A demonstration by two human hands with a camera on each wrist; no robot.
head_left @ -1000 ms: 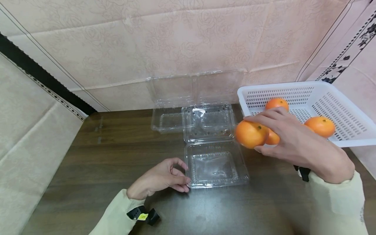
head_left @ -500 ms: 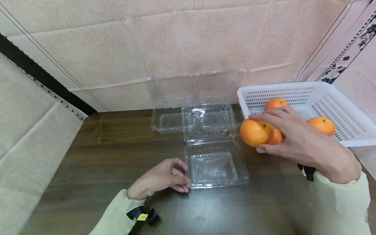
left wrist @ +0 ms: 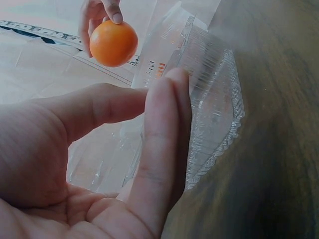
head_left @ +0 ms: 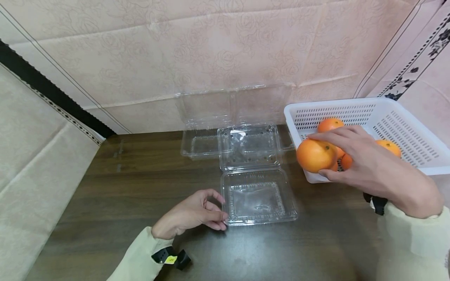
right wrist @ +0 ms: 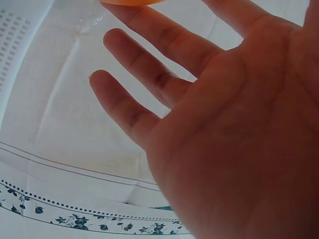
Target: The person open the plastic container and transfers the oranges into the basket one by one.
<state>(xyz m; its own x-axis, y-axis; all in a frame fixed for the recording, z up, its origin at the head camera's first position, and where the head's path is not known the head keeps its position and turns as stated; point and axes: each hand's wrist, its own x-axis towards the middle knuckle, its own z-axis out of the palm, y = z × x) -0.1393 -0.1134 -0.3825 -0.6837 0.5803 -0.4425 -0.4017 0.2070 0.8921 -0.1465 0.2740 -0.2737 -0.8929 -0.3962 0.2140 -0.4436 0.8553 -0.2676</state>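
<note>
My right hand (head_left: 376, 166) grips an orange (head_left: 315, 156) between thumb and fingertips, over the near left corner of the white basket (head_left: 434, 169). In the left wrist view the same orange (left wrist: 113, 43) hangs from that hand's fingers; the right wrist view catches only its lower edge, above the outstretched other fingers. An opened clear plastic clamshell box (head_left: 258, 199) lies mid-table, its other half folded back toward the wall. At its near left corner, my left hand (head_left: 193, 212) pinches the rim between thumb and fingers.
Inside the basket lie several more oranges, one at the back (head_left: 330, 124) and one to the right (head_left: 389, 147), others partly behind the right hand. Behind the box stand more clear containers (head_left: 200, 142) with raised lids (head_left: 207, 105) against the cloth-covered wall (head_left: 225, 50).
My right hand has carried the orange a short way right, from beside the clamshell box to over the basket's corner. The left hand and the box have stayed put.
</note>
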